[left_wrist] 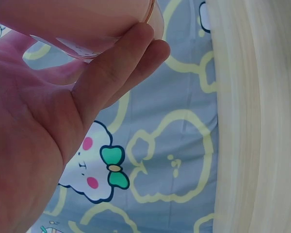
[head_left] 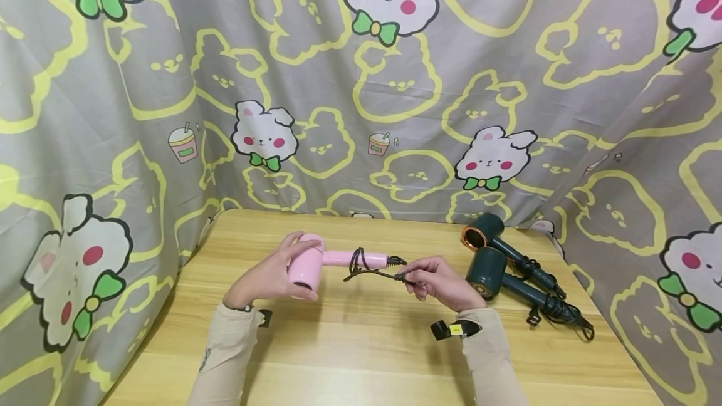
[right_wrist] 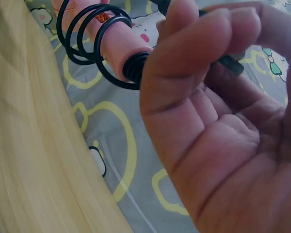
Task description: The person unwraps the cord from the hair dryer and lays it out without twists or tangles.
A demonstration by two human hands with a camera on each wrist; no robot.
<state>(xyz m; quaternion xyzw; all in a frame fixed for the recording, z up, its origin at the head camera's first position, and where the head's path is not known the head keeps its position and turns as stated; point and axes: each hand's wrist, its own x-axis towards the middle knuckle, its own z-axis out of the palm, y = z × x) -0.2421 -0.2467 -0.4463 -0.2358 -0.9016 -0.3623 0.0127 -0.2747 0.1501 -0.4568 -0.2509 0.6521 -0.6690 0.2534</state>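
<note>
L hand on pink dryer, R hand pinching its blk cord.
L hand: spread to barrel width, fingers + thumb curled round dryer's head. R hand: thumb + fingertips closed on cord nr its end; other fingers bent in. Pink dryer held up over desk, L of ctr, nearer far edge; handle pts to R edge, cord looped loosely round it. Out twd desk's far R corner: 2 dk green dryers lying down, close tog., cords bundled at handles – rear green dryer w/ copper-col. ring nr far edge, front green dryer just beside R hand. Cartoon-print curtain behind far edge + both sides.
</note>
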